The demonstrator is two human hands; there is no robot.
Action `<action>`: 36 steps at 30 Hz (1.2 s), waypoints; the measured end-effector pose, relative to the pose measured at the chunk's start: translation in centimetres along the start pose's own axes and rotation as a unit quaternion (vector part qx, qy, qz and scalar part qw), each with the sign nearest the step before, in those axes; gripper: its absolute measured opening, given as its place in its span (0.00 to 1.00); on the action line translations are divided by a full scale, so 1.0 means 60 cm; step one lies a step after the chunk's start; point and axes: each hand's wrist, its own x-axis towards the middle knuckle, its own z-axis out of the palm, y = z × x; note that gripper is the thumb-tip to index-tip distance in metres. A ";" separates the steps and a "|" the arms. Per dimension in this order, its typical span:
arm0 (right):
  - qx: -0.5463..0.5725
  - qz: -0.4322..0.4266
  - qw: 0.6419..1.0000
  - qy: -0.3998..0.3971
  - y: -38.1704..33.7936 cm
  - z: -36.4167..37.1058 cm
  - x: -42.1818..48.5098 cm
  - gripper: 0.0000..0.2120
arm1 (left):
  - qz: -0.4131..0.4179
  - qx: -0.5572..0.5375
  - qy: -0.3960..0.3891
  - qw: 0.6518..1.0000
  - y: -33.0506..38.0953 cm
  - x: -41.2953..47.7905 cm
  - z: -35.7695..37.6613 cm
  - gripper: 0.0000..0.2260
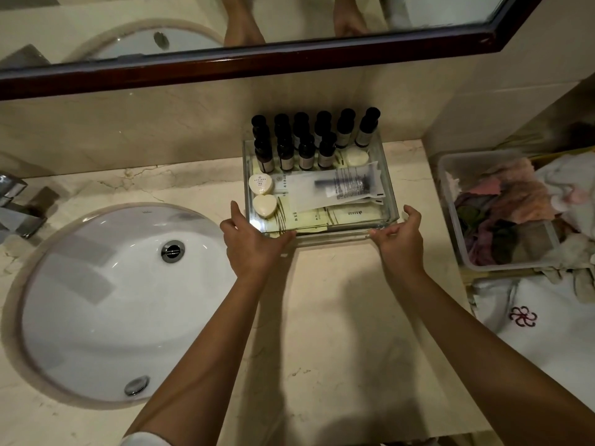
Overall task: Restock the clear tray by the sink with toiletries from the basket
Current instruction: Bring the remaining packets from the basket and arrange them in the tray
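Note:
The clear tray (pixel 391 188) stands on the marble counter against the back wall, right of the sink (pixel 106 304). Inside it are several dark small bottles (pixel 304 152) in rows at the back, heart-shaped soaps (pixel 264 206), a white sachet with a dark item (pixel 341 188) and pale yellow packets (pixel 309 218). My left hand (pixel 254 243) grips the tray's front left corner, thumb along the front edge. My right hand (pixel 401 238) holds the front right corner, fingers curled on the rim. The basket of toiletries is not clearly in view.
A translucent plastic bin (pixel 450 201) of crumpled cloths sits to the right beyond the counter's edge, over white linen with a red emblem (pixel 523 317). A chrome tap (pixel 16 204) stands at far left. A dark-framed mirror (pixel 257 61) hangs above.

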 end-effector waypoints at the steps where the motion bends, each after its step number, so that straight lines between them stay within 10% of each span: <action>1: -0.002 0.000 1.000 0.000 -0.001 0.000 -0.001 0.37 | -0.003 0.001 0.000 1.000 0.001 0.001 0.001 0.54; 18: -0.031 -0.007 0.999 -0.023 -0.025 -0.009 -0.007 0.35 | 0.130 0.118 0.015 0.984 -0.026 -0.007 -0.011 0.46; 36: -0.166 -0.021 0.986 0.000 -0.044 -0.019 -0.004 0.29 | 0.089 0.104 0.014 0.991 -0.028 -0.009 -0.008 0.44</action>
